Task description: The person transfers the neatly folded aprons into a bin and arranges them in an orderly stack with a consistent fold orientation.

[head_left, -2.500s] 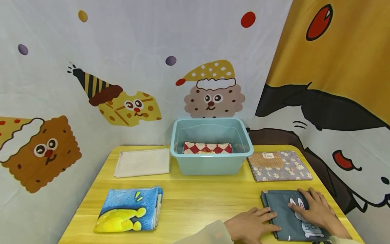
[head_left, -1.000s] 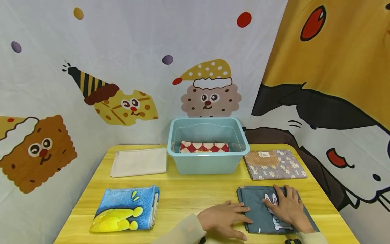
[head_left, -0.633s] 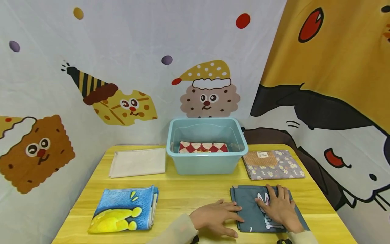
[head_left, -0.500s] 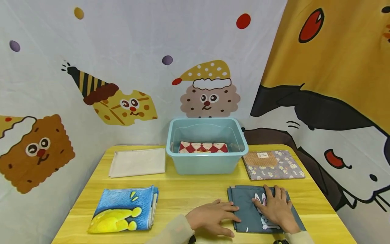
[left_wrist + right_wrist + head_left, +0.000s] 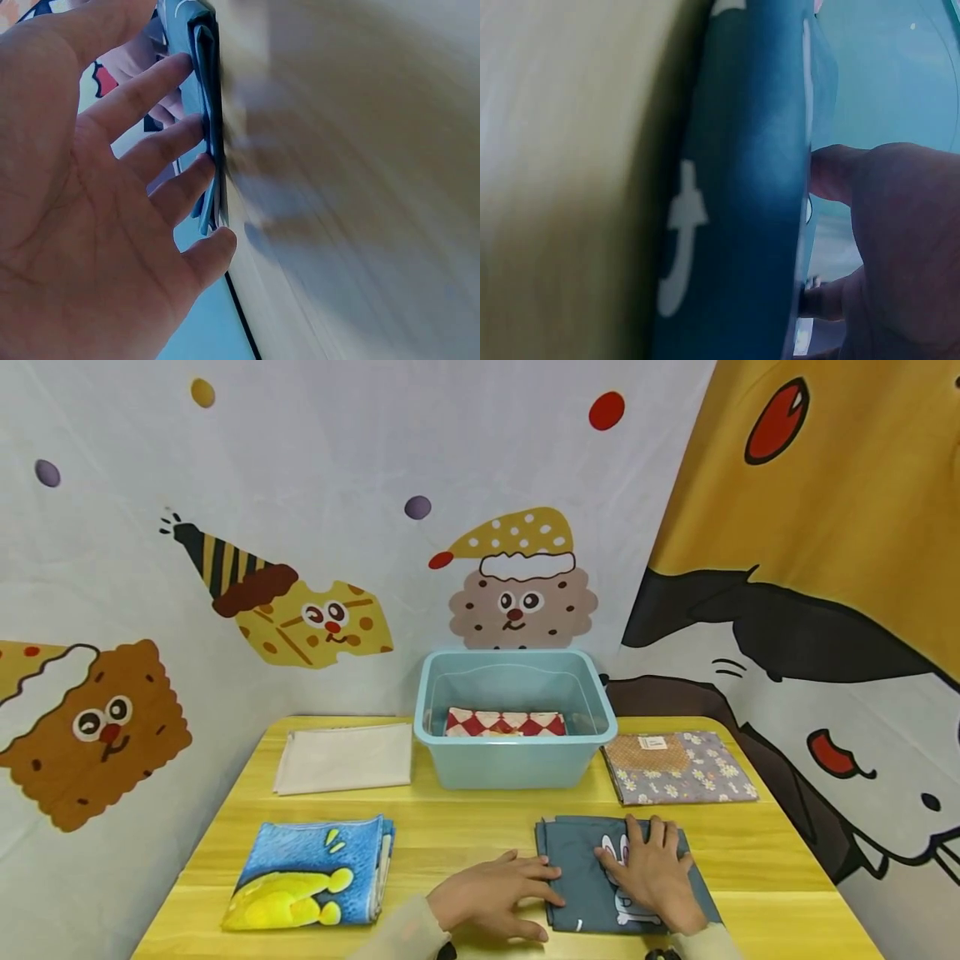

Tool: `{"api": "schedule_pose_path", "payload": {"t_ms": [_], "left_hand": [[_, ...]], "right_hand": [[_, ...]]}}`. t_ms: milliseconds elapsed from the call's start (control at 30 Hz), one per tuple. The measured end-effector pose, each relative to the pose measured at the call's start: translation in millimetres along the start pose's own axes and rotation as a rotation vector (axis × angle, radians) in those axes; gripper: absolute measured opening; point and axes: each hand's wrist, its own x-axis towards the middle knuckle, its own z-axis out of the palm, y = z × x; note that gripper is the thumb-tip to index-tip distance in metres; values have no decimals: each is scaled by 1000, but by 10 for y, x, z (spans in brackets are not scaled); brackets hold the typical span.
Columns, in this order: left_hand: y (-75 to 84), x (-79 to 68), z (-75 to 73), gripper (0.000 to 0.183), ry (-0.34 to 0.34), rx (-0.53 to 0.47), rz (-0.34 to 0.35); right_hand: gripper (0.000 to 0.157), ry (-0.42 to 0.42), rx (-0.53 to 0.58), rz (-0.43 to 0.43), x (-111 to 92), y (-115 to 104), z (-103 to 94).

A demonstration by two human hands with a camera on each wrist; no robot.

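Note:
A folded dark grey-teal cloth (image 5: 585,877) with a white rabbit print lies flat at the front right of the table. On top of it rests my right hand (image 5: 654,870), fingers spread over the print. My left hand (image 5: 495,893) is at the cloth's left side, its spread fingertips touching that edge. The left wrist view shows the extended fingers (image 5: 169,142) against the layered fold of the cloth (image 5: 206,97). In the right wrist view, the near side of the cloth (image 5: 742,187) fills the middle, with part of my right hand (image 5: 907,240) beyond it.
A light blue bin (image 5: 516,764) at the back holds a red-and-white checked cloth (image 5: 506,723). A cream folded cloth (image 5: 345,760) lies left of it, a grey daisy-print cloth (image 5: 686,768) right. A blue-and-yellow folded cloth (image 5: 311,877) lies front left on the wooden table (image 5: 450,827).
The grey-teal cloth has slid left across the table, with my right hand flat on it and my left hand staying at its left edge. The bin and other cloths stay in place.

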Motion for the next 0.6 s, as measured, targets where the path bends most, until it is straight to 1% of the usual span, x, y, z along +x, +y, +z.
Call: {"api": "schedule_pose_path", "payload": {"t_ms": [233, 367, 600], "left_hand": [[-100, -183, 31, 48, 19, -50, 2], [-154, -278, 45, 44, 41, -72, -19], [-248, -448, 76, 35, 107, -105, -66]], "right_hand": [[92, -8, 1, 5, -12, -209, 50], [91, -16, 3, 7, -7, -332, 79], [89, 4, 8, 1, -7, -562, 100]]}}
